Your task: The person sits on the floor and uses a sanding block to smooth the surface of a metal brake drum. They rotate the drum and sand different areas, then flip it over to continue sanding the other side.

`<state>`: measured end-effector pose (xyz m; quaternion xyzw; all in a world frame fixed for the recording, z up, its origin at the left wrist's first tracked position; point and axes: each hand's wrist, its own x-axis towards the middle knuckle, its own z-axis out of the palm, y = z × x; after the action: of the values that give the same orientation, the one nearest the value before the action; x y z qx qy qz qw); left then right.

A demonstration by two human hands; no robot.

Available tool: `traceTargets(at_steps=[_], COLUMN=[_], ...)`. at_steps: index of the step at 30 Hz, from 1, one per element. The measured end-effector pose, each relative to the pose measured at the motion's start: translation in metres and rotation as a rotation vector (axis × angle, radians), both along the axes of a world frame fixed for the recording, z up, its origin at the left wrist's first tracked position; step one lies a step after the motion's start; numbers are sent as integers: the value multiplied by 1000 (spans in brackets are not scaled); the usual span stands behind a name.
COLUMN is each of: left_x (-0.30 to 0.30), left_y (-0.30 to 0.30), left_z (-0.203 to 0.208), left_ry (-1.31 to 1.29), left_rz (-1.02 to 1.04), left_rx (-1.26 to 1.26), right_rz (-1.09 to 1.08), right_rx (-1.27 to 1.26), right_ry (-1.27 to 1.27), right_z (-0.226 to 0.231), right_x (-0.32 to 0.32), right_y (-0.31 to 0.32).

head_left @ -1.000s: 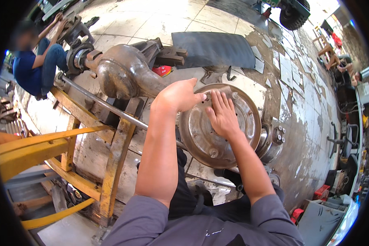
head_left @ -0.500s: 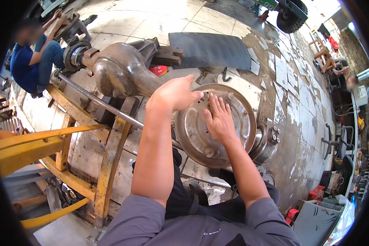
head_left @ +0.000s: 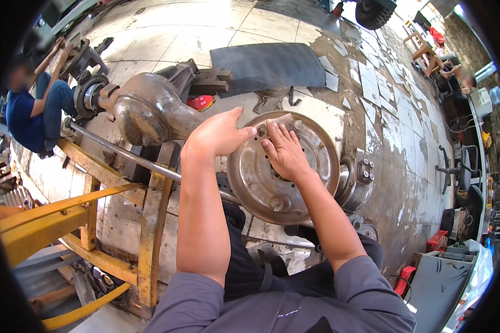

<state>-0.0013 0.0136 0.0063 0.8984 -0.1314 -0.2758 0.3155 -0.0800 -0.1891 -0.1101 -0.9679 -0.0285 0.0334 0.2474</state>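
Observation:
A round, shallow metal plate (head_left: 250, 186) with a raised rim, like a brake backing plate, faces up at the end of the axle in front of me. My left hand (head_left: 219, 133) is at its far left rim, thumb resting on the face and fingers outside the edge; some fingers are hidden. Flat on the plate's upper part, my right hand (head_left: 286, 152) presses a small brownish sheet (head_left: 286, 121) that looks like sandpaper. Part of that sheet pokes out past the fingertips.
A large axle housing (head_left: 150, 105) lies to the far left, beside a long metal rod (head_left: 128, 145) and a yellow frame (head_left: 150, 244). Beyond the plate is a dark curved sheet (head_left: 266, 69). A person in blue (head_left: 25, 116) crouches at far left. Broken tiles (head_left: 372, 89) litter the floor.
My right hand has moved a little across the plate, and the brownish sheet now shows past its fingers. The left hand keeps its place at the rim. The whole view has shifted slightly.

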Motion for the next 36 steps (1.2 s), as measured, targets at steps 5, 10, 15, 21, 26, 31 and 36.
traceTargets(at_steps=[5,10,15,21,26,31,36], left_x=[1,1,0,1,-1,-19,-39], left_y=[5,2,-4,-6,-36,-79,-103], left_z=[-1,-5,0,-12,-6,-17,-16], left_ry=[-30,-13,-45,-49,30,164,340], left_rz=[8,0,-29,-55,-305,-437,-356], left_rx=[-26,-39,0,16,101,-70,-354], right_rz=[19,-20,-91,-96,-451,-607,-562], right_rx=[-30,-91,-119,141,488,1257,1448], right_ry=[12,-117,-330,50,-198,-217,-46], right_z=[9,8,-16,62,78,62,61], right_x=[-30,-24,-29,-61,-105,-124,-135], right_y=[-4,-10,-14,-27,-63,-74,-65])
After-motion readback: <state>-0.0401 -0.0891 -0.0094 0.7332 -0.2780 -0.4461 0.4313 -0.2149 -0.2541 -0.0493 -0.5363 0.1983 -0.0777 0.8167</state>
